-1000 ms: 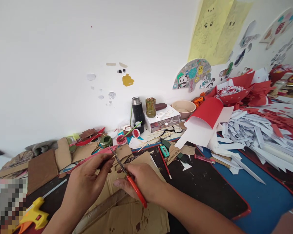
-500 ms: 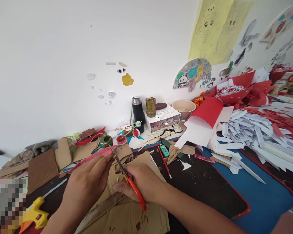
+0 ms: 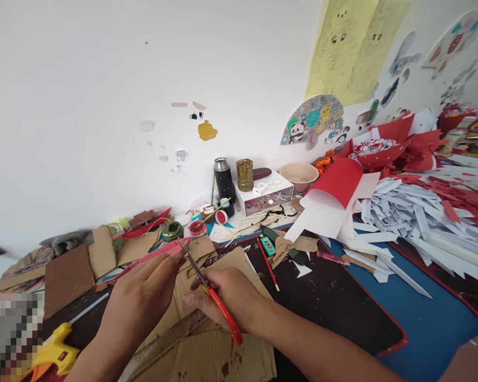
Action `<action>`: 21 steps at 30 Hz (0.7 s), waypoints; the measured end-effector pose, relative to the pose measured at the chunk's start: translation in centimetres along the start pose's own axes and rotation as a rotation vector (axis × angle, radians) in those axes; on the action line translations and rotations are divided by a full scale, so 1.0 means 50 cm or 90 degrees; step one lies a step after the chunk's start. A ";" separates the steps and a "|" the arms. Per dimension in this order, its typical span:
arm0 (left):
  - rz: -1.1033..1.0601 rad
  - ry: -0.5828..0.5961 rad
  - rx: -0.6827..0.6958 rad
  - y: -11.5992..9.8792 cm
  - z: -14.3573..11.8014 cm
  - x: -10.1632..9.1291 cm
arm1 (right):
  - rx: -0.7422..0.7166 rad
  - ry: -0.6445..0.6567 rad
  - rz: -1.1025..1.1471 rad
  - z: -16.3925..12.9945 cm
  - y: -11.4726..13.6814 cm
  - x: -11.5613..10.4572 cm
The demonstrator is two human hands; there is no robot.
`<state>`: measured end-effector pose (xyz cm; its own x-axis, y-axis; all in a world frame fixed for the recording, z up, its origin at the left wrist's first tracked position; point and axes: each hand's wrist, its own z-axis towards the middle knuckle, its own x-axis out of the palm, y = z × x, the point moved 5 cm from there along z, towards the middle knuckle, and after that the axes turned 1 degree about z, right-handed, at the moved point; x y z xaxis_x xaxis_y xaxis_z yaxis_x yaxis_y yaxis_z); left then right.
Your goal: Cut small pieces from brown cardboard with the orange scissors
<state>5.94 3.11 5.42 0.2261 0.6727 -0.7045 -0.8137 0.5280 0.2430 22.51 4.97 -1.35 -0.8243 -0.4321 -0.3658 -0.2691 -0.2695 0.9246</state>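
scissors (image 3: 207, 284) with red handles are being gripped in the right hand (image 3: 233, 297), blades angled up over cardboard sheets (image 3: 207, 350) on the cluttered worktop (image 3: 342, 307). the left hand (image 3: 143, 302) is being pinched at the blade tips, on what cannot be told. a yellow glue gun (image 3: 51, 353) is lying at lower left.

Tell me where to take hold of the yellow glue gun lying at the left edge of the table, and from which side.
Take the yellow glue gun by its grip, the stubby part carrying the red switch that points toward the near table edge. Come from above and the near side: it appears to lie flat on its side, its orange nozzle aims down-left, and the left hand and cardboard crowd its right.
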 end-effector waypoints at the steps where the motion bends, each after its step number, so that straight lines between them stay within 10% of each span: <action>1: 0.000 -0.001 -0.003 0.000 0.001 0.002 | 0.003 -0.009 -0.002 0.000 -0.001 0.000; 21: -0.021 -0.004 -0.075 -0.009 0.012 0.010 | -0.016 -0.021 -0.113 0.010 -0.017 0.002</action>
<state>6.74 3.53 5.39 0.2562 0.6592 -0.7070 -0.8632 0.4852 0.1396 22.42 5.61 -2.12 -0.7809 -0.3476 -0.5190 -0.3995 -0.3609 0.8427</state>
